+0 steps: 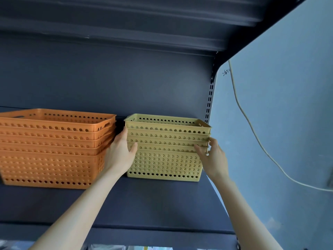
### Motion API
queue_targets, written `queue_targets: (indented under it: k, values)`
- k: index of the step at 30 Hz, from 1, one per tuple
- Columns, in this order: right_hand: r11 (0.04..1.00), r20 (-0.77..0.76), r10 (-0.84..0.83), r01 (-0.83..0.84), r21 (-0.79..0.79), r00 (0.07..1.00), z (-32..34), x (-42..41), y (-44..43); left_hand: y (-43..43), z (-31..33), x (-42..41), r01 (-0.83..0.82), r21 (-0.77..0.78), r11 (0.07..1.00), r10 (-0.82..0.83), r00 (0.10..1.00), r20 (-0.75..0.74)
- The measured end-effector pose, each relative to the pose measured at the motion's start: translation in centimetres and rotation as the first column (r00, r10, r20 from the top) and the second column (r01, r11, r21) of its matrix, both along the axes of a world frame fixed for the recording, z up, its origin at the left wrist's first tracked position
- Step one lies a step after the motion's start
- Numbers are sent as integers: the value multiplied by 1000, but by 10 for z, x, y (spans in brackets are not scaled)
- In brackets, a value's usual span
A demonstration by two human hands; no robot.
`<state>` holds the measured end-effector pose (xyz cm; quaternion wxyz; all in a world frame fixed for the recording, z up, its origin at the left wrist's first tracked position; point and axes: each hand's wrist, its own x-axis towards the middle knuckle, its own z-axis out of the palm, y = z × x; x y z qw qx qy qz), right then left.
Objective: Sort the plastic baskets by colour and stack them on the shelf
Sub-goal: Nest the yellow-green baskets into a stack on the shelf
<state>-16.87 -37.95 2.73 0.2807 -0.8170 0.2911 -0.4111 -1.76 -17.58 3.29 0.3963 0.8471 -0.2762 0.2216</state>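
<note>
A stack of several yellow perforated baskets (164, 159) stands on the dark shelf (144, 201), toward its right end. My left hand (119, 154) grips the stack's left side, thumb on the front and fingers round the corner. My right hand (212, 156) holds the right side at the nested rims. To the left, a taller stack of several orange perforated baskets (52, 150) rests on the same shelf, a small gap away from the yellow one.
Another dark shelf (126, 24) hangs overhead. A slotted upright (209, 103) marks the shelf's right end, close to the yellow stack. Beyond it is a pale blue wall (281, 105) with a white cable (252, 130) hanging down.
</note>
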Motion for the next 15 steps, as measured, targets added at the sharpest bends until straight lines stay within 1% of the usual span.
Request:
queue_targets:
  k: [2, 4, 9, 13, 15]
  values:
    - [997, 19, 10, -9, -78, 1000, -5, -11, 14, 17, -6, -9, 42, -2, 999, -42, 998, 56]
    - [989, 8, 28, -27, -142, 1000, -6, -17, 30, 36, -10, -19, 82, -11, 997, -81, 995, 65]
    - [962, -1, 128, -124, -243, 992, 1, -13, 83, 91, -6, -28, 46, 15, 999, -48, 985, 164]
    - [947, -9, 187, -182, -266, 982, 8, 4, 130, 143, -5, -15, 38, 24, 999, -43, 973, 226]
    - [943, -7, 211, -206, -261, 977, 6, 19, 157, 172, -7, -6, 40, 15, 999, -42, 973, 227]
